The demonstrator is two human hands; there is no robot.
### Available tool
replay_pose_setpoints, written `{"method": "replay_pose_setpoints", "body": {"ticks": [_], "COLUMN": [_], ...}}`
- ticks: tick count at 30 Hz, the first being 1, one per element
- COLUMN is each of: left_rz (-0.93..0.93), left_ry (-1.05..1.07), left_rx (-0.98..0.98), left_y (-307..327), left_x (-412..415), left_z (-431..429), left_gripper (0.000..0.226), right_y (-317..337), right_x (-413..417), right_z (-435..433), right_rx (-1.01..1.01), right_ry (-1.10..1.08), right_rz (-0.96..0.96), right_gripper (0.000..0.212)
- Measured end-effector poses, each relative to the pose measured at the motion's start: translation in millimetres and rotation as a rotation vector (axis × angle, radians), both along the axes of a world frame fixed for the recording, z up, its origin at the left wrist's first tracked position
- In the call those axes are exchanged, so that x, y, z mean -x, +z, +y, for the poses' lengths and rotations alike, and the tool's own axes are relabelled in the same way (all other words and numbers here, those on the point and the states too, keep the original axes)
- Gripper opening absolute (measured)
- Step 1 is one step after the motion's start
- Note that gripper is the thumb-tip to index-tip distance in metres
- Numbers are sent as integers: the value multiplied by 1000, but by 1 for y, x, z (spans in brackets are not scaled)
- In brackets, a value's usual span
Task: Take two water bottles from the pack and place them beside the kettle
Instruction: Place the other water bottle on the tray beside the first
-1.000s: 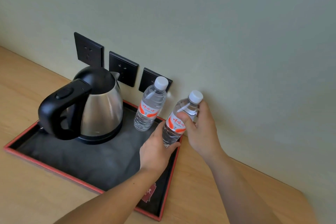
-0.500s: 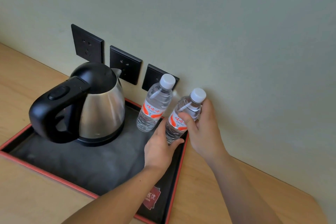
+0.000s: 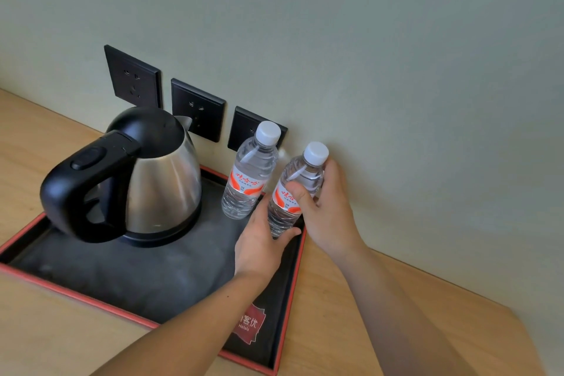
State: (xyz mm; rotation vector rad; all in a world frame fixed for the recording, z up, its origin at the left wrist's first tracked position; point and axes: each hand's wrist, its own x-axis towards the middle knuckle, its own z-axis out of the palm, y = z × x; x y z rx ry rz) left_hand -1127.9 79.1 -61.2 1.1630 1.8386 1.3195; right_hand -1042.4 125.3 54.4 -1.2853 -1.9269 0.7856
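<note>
On black red-rimmed tray [image 3: 33,249] on wooden counter [image 3: 351,314]: steel kettle with black handle and lid [image 3: 146,180] at left, clear plastic water bottle with white cap and red-white label [image 3: 251,172] standing upright just right of it. Second identical bottle [image 3: 297,192] at tray's right edge, tilted slightly, held by both hands. Right hand [image 3: 326,210] wrapped around upper body, thumb on label. Left hand [image 3: 262,241] cupped at its base, fingers partly curled. Three black wall sockets [image 3: 197,110] behind.
</note>
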Motion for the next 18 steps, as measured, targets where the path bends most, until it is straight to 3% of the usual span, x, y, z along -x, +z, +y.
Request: {"method": "replay_pose_setpoints", "body": {"ticks": [9, 13, 18], "left_rz": [6, 7, 69], "left_ry": [-73, -194, -304], "left_rx": [49, 121, 90], "left_y": [1, 12, 73], "left_x": [21, 38, 79], "left_z": [-24, -62, -98], "left_gripper": [88, 66, 36], "right_y": [3, 13, 52], "right_x": [-7, -22, -46], "right_z": [-6, -30, -71], "right_rx": [23, 62, 42], "right_ry": [-81, -149, -255], "right_rz": [-4, 21, 143], "right_gripper": [68, 70, 52]}}
